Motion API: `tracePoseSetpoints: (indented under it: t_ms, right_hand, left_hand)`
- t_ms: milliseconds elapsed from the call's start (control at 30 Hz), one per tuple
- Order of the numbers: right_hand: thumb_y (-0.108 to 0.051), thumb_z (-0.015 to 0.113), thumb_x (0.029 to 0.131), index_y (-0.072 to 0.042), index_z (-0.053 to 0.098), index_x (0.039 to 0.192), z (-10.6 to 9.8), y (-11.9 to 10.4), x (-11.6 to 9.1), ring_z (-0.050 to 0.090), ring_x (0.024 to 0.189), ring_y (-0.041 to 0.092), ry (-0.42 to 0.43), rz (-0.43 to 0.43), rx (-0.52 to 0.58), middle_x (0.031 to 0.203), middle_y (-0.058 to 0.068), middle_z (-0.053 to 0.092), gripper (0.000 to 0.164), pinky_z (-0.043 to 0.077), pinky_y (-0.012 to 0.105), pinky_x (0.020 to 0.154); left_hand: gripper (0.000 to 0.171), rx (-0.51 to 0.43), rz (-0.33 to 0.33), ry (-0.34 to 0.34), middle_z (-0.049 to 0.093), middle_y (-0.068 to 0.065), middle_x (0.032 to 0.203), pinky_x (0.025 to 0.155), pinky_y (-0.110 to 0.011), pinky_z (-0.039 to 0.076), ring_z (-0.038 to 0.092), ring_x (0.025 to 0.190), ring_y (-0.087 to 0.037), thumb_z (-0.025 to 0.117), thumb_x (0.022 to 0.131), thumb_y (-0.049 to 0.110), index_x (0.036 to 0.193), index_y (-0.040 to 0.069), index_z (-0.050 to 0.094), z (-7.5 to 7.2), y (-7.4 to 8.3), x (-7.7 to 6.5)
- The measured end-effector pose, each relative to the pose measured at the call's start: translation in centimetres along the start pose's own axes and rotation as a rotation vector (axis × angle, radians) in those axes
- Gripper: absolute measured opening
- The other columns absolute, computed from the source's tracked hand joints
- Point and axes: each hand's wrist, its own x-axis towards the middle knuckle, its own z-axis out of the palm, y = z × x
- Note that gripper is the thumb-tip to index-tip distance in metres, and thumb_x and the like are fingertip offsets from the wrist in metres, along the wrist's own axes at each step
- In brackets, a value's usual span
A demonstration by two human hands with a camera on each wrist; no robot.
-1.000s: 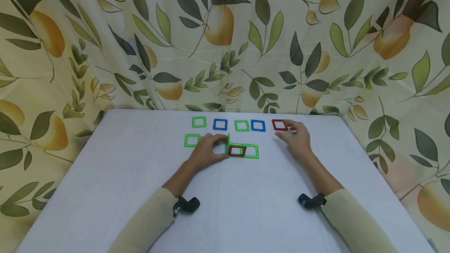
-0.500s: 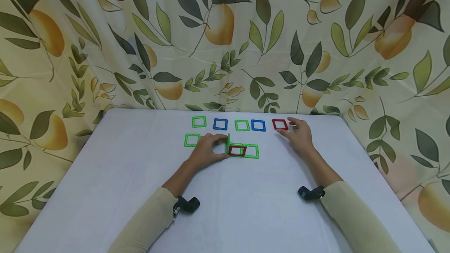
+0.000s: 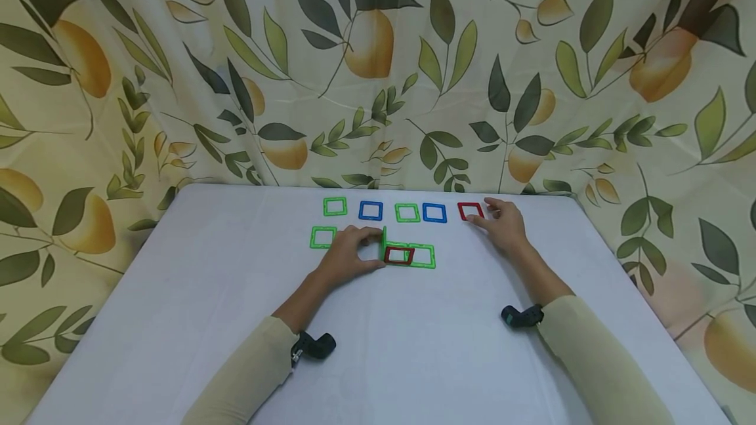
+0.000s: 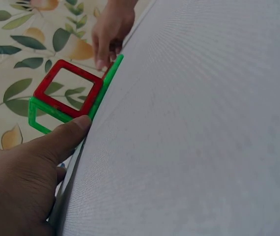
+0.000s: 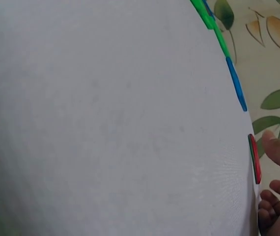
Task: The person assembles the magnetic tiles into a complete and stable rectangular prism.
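My left hand [image 3: 350, 256] grips an upright green magnetic tile [image 3: 384, 241] by its near and far edges. In the left wrist view, the thumb tip meets the bottom corner where it joins an upright red square tile [image 4: 97, 93]. Both stand on a flat green tile, with a second flat green tile [image 3: 433, 256] joined on the right. My right hand [image 3: 506, 227] is at the right end of the back row, fingers spread loosely. Its thumb lies over the near right corner of a flat red tile [image 3: 461, 211]; the index fingertip is just beside that tile. Whether the thumb touches it, I cannot tell.
Along the back of the white table [image 3: 378, 346] lie a green tile [image 3: 335, 214], a blue tile [image 3: 370, 218], another green tile [image 3: 407, 220] and another blue tile [image 3: 434, 221]. One more green tile [image 3: 313, 237] lies partly behind the left hand. A fruit-print curtain [image 3: 378, 117] hangs behind.
My right hand's fingers have come off the far right side of the red tile and shifted slightly right. The left hand and its tiles have stayed put.
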Motion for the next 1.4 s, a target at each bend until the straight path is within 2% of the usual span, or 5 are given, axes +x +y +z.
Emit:
tracePoseSetpoints:
  t_ms: [300, 600, 833, 967, 1400]
  right_hand:
    - [-0.032, 0.078, 0.098, -0.003, 0.044, 0.158, -0.1, 0.3, 0.7, 0.043, 0.131, 0.044, -0.057, 0.054, 0.008, 0.142, 0.027, 0.05, 0.075, 0.04, 0.056, 0.108]
    - [-0.035, 0.08, 0.096, -0.004, 0.047, 0.157, -0.4, 0.8, 1.0, 0.043, 0.13, 0.044, -0.083, 0.031, -0.013, 0.143, 0.026, 0.048, 0.075, 0.042, 0.056, 0.104]
    - [-0.028, 0.079, 0.098, -0.001, 0.053, 0.152, -0.5, 0.9, 1.1, 0.042, 0.13, 0.045, -0.114, -0.015, -0.029, 0.142, 0.028, 0.046, 0.066, 0.041, 0.059, 0.106]
    - [-0.026, 0.079, 0.097, 0.0, 0.054, 0.15, -0.5, 0.8, 1.1, 0.041, 0.131, 0.045, -0.119, -0.001, -0.006, 0.142, 0.028, 0.047, 0.064, 0.041, 0.059, 0.106]
    - [-0.014, 0.084, 0.093, -0.005, 0.054, 0.147, -0.4, 1.2, 0.8, 0.056, 0.109, 0.032, -0.043, 0.007, 0.114, 0.124, 0.02, 0.06, 0.063, 0.047, 0.031, 0.09]
  left_hand:
    - [0.064, 0.008, 0.015, 0.004, 0.064, 0.004, 0.109, 0.085, -0.035, 0.049, 0.054, 0.099, -0.014, 0.095, 0.08, 0.032, 0.137, 0.016, 0.069, 0.0, 0.0, 0.0]
    - [0.064, 0.005, 0.017, 0.01, 0.065, 0.004, 0.109, 0.085, -0.035, 0.049, 0.055, 0.099, -0.014, 0.095, 0.08, 0.031, 0.136, 0.016, 0.069, -0.1, 0.2, 0.0]
    - [0.064, 0.01, 0.017, 0.012, 0.065, 0.004, 0.109, 0.086, -0.035, 0.049, 0.055, 0.098, -0.014, 0.095, 0.08, 0.032, 0.136, 0.016, 0.069, -0.1, 0.1, 0.0]
    - [0.063, 0.004, 0.01, 0.009, 0.065, 0.004, 0.109, 0.086, -0.035, 0.049, 0.055, 0.099, -0.013, 0.095, 0.08, 0.031, 0.136, 0.016, 0.069, 0.0, 0.1, -0.1]
    - [0.063, -0.005, -0.007, 0.002, 0.064, 0.004, 0.109, 0.087, -0.036, 0.049, 0.055, 0.1, -0.014, 0.095, 0.08, 0.03, 0.137, 0.016, 0.069, -0.2, 0.4, -0.1]
